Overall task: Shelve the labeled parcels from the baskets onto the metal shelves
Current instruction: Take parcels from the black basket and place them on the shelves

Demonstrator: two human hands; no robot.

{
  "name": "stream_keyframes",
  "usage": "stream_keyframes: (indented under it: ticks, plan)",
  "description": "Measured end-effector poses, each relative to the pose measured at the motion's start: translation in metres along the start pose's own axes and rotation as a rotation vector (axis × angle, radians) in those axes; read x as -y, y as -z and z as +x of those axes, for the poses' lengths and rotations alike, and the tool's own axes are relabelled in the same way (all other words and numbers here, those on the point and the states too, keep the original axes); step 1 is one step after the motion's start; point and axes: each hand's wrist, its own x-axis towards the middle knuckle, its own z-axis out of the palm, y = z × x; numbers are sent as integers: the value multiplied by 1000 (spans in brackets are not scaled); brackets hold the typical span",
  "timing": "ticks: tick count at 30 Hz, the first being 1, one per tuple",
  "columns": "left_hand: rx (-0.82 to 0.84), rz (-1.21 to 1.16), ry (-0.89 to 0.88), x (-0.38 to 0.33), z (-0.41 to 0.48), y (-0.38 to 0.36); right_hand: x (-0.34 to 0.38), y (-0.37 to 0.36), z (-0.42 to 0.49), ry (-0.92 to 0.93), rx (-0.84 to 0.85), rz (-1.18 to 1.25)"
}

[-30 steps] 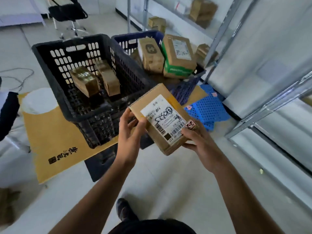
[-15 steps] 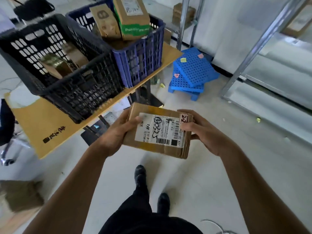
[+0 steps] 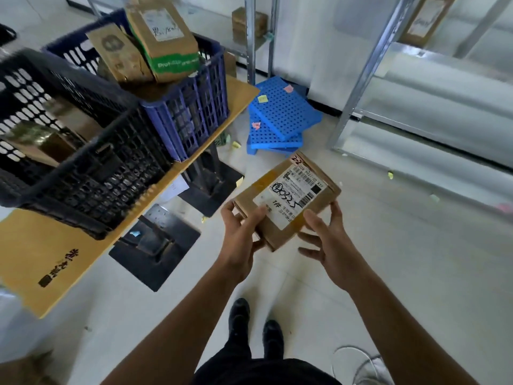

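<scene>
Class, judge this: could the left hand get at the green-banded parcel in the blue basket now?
Probably not yet: the left hand grips the labelled parcel. Nothing covers the green-banded parcel in the blue basket.

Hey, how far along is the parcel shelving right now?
Underway. Done: a brown box and a labeled box sit on the metal shelves. In hand: the left hand grips a labeled parcel, the right hand touching its edge with spread fingers. Left: parcels in the blue basket and the black basket.
</scene>
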Motion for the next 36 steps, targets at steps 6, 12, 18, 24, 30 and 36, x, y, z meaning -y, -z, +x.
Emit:
stream_keyframes:
  ticks: [6, 12, 18, 24, 30, 36]
  plan:
    - [72, 179, 8, -24, 25, 22, 19, -21, 29, 84, -139, 78]
    - [290, 462, -48, -59, 64, 49, 30, -30, 43, 125, -111, 19]
    - [506, 508, -8, -64, 89, 13, 22, -20, 46, 153, -248, 74]
    - [607, 499, 6, -40, 114, -49, 26, 25, 53, 162, -393, 116]
    - [706, 631, 6, -24, 151, -118, 31, 93, 69, 152, -467, 199]
    - [484, 950, -260, -43, 218, -202, 54, 181, 104, 195, -481, 236]
